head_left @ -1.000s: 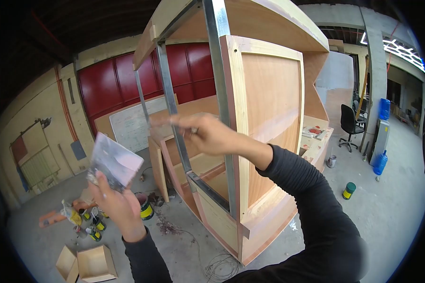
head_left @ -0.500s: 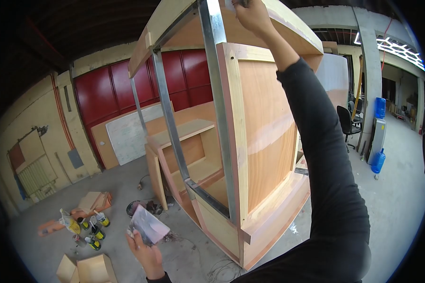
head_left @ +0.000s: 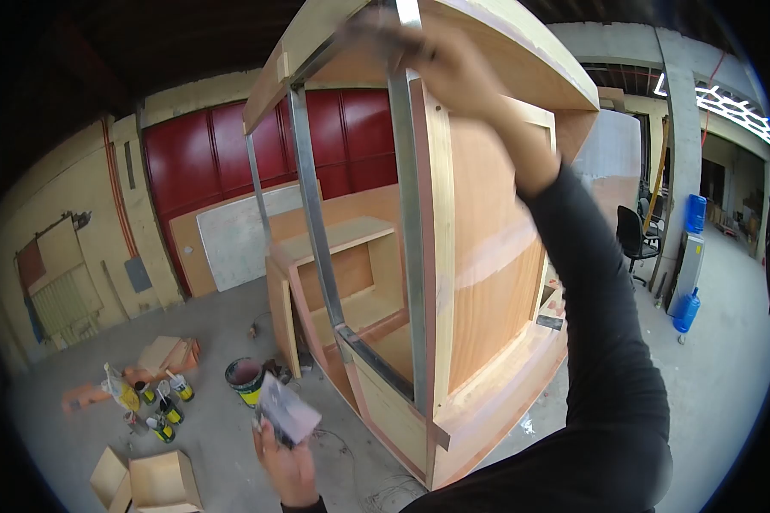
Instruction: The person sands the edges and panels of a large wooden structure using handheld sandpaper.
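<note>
My left hand (head_left: 286, 464) is closed on the lower edge of a small flat putty board (head_left: 289, 410) smeared with pinkish-white paste. Raised high, my right hand (head_left: 464, 75) grips a dark, motion-blurred tool that looks like a putty knife (head_left: 372, 36). It is at the upper corner of a large wooden cabinet frame (head_left: 486, 333), near the top of a metal post (head_left: 407, 214). Whether the blade touches the wood cannot be made out. Pale filler streaks cross the cabinet's side panel (head_left: 486, 192).
On the floor to the left stand a bucket (head_left: 245, 382), several small cans (head_left: 170, 410) and an open wooden box (head_left: 164, 480). Cables lie near the cabinet's base. At the right are an office chair (head_left: 637, 239) and a blue water bottle (head_left: 686, 310).
My right hand has moved left and slightly down along the top of the cabinet, bringing the tool into view. My left hand and the board have shifted a little right and down.
</note>
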`<control>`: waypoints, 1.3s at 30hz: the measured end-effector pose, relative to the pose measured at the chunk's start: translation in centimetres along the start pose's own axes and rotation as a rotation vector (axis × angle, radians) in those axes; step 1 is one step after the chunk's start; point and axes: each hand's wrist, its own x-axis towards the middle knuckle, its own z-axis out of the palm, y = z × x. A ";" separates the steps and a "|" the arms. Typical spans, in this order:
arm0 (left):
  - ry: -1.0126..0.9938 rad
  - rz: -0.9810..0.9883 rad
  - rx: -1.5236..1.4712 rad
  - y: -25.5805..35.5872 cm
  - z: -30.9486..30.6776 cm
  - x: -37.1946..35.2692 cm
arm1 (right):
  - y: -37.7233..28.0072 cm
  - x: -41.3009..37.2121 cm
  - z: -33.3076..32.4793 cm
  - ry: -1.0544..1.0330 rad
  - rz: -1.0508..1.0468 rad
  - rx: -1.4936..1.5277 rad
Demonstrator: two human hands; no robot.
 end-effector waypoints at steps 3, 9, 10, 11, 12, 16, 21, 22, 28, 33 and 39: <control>-0.130 -0.010 -0.140 0.4 4.4 0.5 | -7.2 -8.5 9.1 -0.401 -0.026 0.399; -0.071 -0.037 -0.170 -0.7 7.6 0.0 | -15.8 -19.9 18.4 -0.341 0.018 0.651; -0.077 -0.021 -0.134 -1.3 6.9 0.0 | -16.7 -20.7 18.6 -0.328 0.081 0.588; -0.022 -0.019 -0.124 -1.7 6.7 -0.5 | -17.4 -21.3 18.7 -0.350 0.091 0.639; -0.047 0.027 -0.128 -2.0 6.8 -0.8 | -17.8 -21.8 18.7 -0.297 0.125 0.557; -0.061 0.212 -0.079 -0.7 7.8 -3.4 | -18.7 -24.4 18.1 -0.182 0.317 0.514; -0.044 0.422 0.083 0.1 8.5 -5.2 | -17.1 -25.6 13.2 -0.322 0.376 0.522; -0.028 0.495 0.180 -0.4 8.5 -5.5 | -17.1 -25.3 11.9 -0.290 0.439 0.630; 0.046 0.704 0.393 -4.1 12.1 -9.4 | -17.1 -24.9 4.3 -0.421 0.125 0.235; 0.129 0.833 0.552 -6.3 15.7 -12.0 | -15.3 -24.8 0.5 -0.433 0.069 0.205; 0.161 0.906 0.599 -10.5 19.5 -15.2 | -14.1 -27.0 -4.4 -0.461 0.070 0.226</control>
